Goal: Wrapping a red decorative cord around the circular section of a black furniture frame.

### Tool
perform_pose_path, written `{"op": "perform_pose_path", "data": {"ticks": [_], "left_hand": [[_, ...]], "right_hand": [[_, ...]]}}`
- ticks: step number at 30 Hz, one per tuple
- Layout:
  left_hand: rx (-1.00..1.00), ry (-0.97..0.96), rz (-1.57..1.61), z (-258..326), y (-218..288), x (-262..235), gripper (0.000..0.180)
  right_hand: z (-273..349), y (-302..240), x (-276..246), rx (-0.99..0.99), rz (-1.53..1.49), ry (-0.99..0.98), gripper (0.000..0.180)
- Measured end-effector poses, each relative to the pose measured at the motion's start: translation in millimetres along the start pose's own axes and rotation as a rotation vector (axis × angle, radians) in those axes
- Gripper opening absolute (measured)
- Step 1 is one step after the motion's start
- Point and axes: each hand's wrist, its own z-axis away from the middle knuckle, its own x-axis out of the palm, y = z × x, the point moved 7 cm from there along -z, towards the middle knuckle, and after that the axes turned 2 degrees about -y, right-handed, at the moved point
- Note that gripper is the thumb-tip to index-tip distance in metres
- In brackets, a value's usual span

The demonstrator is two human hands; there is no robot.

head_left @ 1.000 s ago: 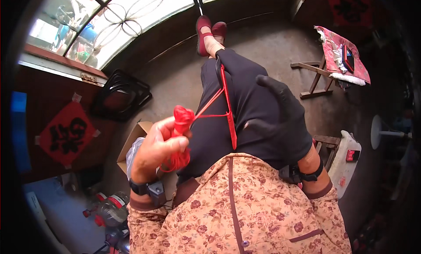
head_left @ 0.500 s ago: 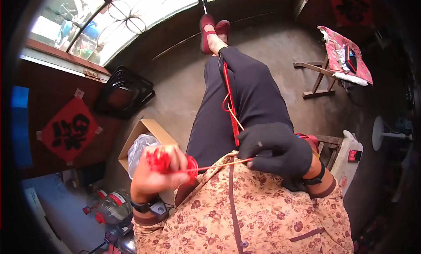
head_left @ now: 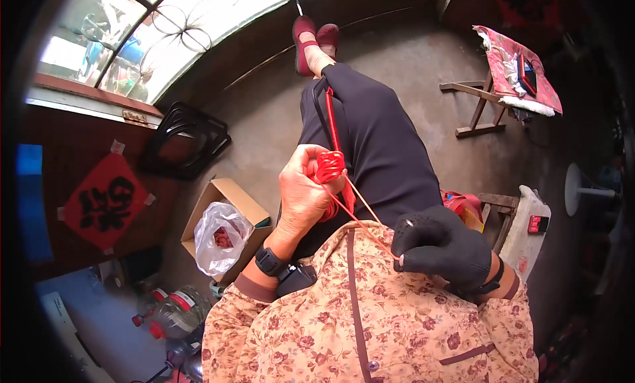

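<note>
Over my lap, my bare left hand [head_left: 303,178] is closed around a wound bundle of red cord [head_left: 330,166], with more loops showing under the palm. My right hand [head_left: 450,244], in a black glove, sits lower and to the right. Its fingers pinch a thin cord [head_left: 370,233] that stretches tight from the bundle. A second, paler strand [head_left: 362,199] also runs between the hands. Along my dark trousers lies a long strip wrapped in red and black [head_left: 334,122], its near end partly hidden behind the bundle and left hand.
Left of my legs stands a cardboard box [head_left: 246,201] with a clear plastic bag [head_left: 221,234] holding red pieces. Plastic bottles [head_left: 177,313] are at lower left. Black frames [head_left: 188,138] lie by the wall. A cushioned stool [head_left: 493,92] stands at far right, and a covered seat [head_left: 524,234] nearer.
My left hand has moved up and right with the red bundle, from beside the box to over my lap. My right hand has shifted slightly down and right, still pinching the cord.
</note>
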Motion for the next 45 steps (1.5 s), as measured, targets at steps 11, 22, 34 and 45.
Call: {"op": "perform_pose_path", "data": {"ticks": [11,22,34,45], "left_hand": [[0.098,0.092,0.292,-18.6,21.2,-75.8,0.018],[0.178,0.037,0.096,-44.9,8.3,-60.3,0.014],[-0.210,-0.724,1.450,30.6,43.5,24.1,0.040],[-0.490,-0.256,0.722,96.8,-18.8,-44.8,0.028]], "right_hand": [[-75.7,-72.8,-73.3,-0.535,0.946,0.299,0.027],[-98.6,-42.8,-69.8,-0.584,1.008,0.332,0.018],[3.1,-38.0,-13.1,-0.429,-0.587,-0.038,0.031],[-102.2,35.3,-31.5,-0.433,0.788,0.546,0.040]]}}
